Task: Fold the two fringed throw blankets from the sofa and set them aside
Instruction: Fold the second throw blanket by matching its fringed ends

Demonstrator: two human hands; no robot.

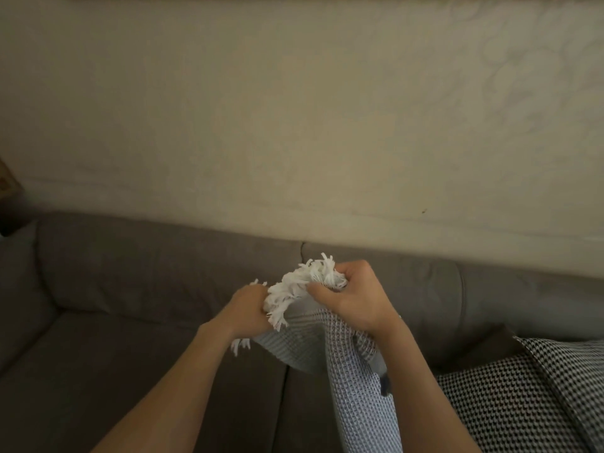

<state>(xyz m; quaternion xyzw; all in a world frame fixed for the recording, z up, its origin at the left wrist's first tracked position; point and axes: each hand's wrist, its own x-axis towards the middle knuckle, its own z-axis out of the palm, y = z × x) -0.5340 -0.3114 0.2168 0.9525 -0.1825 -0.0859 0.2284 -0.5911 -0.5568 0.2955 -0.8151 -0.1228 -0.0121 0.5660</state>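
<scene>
pale waffle blanket (356,371) — perhaps grey-blue, houndstooth blanket (523,397)

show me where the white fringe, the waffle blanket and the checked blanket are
white fringe (302,287), head view, on the bunched tassels at the top
waffle blanket (358,397), head view, on the hanging light grey weave
checked blanket (523,407), head view, on its black-and-white pattern at lower right

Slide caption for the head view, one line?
Left hand and right hand grip the waffle-weave blanket by its fringe, above the grey sofa.
</scene>
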